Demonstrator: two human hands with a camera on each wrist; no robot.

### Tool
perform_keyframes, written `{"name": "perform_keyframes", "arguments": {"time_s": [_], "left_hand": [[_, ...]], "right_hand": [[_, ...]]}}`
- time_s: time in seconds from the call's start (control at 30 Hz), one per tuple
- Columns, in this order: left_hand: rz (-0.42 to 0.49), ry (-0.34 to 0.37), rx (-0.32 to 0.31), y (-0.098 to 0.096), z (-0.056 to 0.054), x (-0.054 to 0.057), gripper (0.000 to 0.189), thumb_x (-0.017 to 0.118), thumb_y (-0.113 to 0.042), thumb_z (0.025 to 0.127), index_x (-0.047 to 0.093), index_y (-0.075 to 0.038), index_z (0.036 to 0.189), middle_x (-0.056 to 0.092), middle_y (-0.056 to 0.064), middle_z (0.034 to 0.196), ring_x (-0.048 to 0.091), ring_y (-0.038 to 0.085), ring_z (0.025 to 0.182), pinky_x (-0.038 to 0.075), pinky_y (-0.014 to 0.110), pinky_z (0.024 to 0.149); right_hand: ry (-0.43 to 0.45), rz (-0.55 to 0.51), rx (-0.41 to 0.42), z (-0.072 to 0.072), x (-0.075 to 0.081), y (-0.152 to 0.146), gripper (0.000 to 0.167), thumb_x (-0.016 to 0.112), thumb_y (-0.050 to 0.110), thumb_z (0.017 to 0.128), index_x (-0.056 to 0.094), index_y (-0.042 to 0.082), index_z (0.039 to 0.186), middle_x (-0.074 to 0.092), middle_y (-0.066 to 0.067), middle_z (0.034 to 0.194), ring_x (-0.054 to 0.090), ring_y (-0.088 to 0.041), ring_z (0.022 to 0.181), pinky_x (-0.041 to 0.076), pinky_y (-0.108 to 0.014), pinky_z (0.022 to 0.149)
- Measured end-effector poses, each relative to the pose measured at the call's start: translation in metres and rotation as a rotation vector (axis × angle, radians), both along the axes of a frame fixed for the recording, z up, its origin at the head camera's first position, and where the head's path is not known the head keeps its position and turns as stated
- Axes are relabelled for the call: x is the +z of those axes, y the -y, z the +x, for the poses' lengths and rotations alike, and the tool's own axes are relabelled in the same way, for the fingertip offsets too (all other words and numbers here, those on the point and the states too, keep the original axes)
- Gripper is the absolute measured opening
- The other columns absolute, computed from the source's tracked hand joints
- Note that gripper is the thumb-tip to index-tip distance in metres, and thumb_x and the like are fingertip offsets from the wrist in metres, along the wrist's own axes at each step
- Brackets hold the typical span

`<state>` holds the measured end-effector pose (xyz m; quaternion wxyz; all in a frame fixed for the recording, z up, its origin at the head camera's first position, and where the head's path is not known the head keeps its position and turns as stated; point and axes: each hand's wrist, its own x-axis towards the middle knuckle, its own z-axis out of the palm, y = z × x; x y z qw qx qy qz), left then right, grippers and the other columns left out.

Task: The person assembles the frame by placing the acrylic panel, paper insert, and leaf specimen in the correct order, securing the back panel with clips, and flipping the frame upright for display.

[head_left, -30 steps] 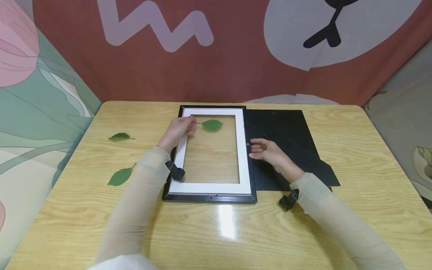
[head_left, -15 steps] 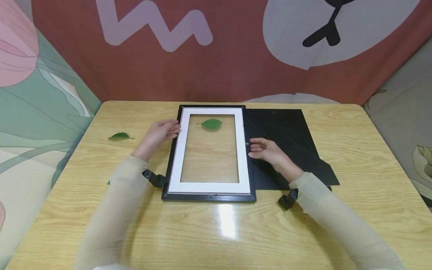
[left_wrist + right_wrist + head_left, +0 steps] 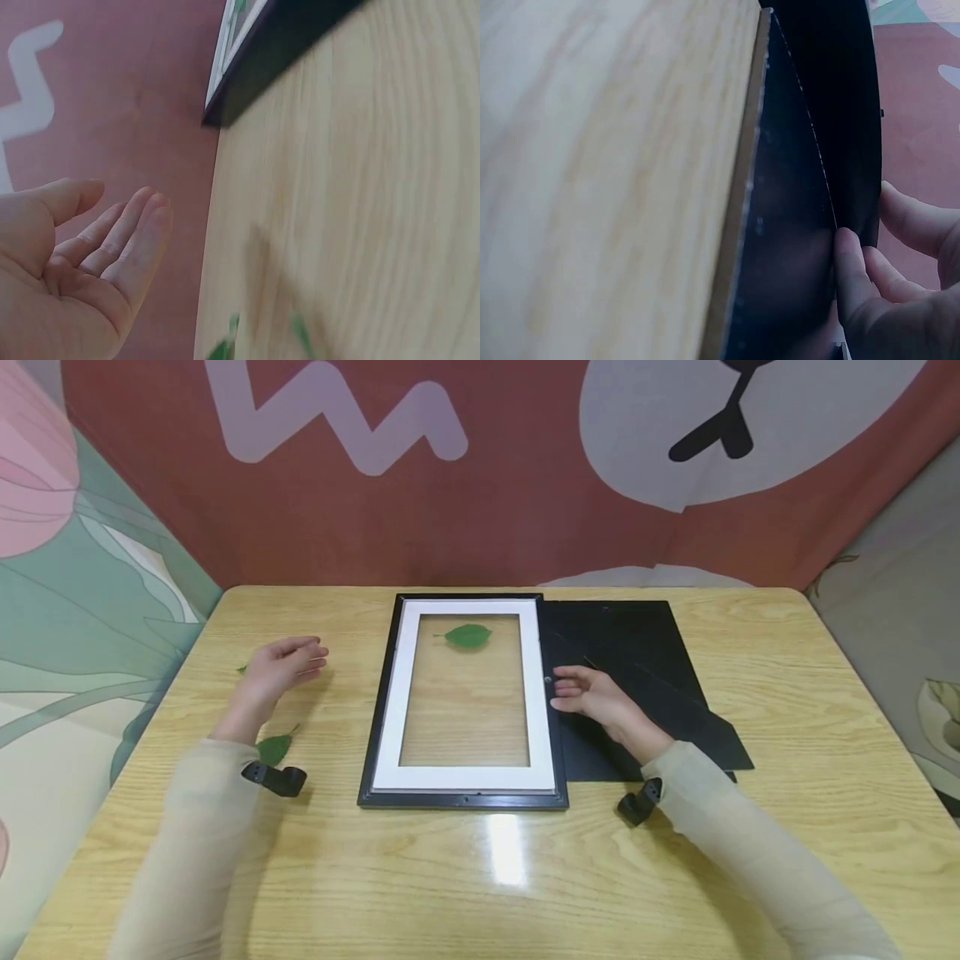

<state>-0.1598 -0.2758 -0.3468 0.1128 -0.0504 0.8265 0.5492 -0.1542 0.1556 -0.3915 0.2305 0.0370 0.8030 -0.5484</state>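
Note:
In the head view, a black picture frame (image 3: 463,800) with a white mat (image 3: 465,777) lies flat. A green leaf (image 3: 468,636) rests in the upper part of its window, stem pointing left. My left hand (image 3: 279,670) is over the table left of the frame, fingers loosely extended and holding nothing. Beneath it a second leaf (image 3: 242,669) is mostly covered. A third leaf (image 3: 273,748) lies closer to me beside the left wrist, partly hidden by the sleeve. My right hand (image 3: 600,700) rests with relaxed fingertips right at the frame's right edge, above the black backing board.
The black backing board (image 3: 645,643) with its stand flap (image 3: 712,745) lies right of the frame, against its side. A wooden table (image 3: 420,877) carries everything. Behind it hangs a printed reddish cloth (image 3: 517,527).
My left hand has let go of the leaf's stem inside the frame window and moved left, away from the frame, over the loose leaves. The right hand stays in place.

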Motion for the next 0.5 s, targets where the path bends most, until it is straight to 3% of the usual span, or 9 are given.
{"name": "perform_keyframes", "arguments": {"time_s": [0.13,0.27,0.5], "left_hand": [[0.054,-0.020,0.031,0.021,0.006,-0.002,0.062,0.047,-0.028,0.100,0.028,0.010,0.145,0.058,-0.026,0.094,0.059,-0.014,0.086,0.052,0.007,0.080],[0.107,-0.026,0.059,0.036,0.011,-0.004,0.063,0.049,-0.021,0.099,0.024,0.015,0.144,0.061,-0.029,0.087,0.061,-0.013,0.083,0.052,0.005,0.075],[0.088,-0.002,0.112,0.060,0.017,-0.008,0.065,0.050,-0.022,0.099,0.022,0.015,0.144,0.060,-0.029,0.087,0.060,-0.013,0.081,0.052,0.005,0.073]], "right_hand": [[0.000,-0.003,0.004,0.000,0.000,0.000,0.060,0.060,0.002,0.091,0.034,-0.001,0.145,0.044,-0.027,0.139,0.046,-0.036,0.128,0.039,-0.045,0.112],[-0.001,0.001,0.005,0.000,0.001,0.000,0.060,0.060,0.003,0.091,0.034,-0.002,0.145,0.044,-0.027,0.139,0.046,-0.035,0.128,0.039,-0.045,0.112],[0.003,0.011,0.001,0.000,0.001,0.001,0.060,0.061,0.004,0.091,0.034,-0.001,0.145,0.044,-0.026,0.139,0.046,-0.035,0.128,0.039,-0.045,0.112]]}}
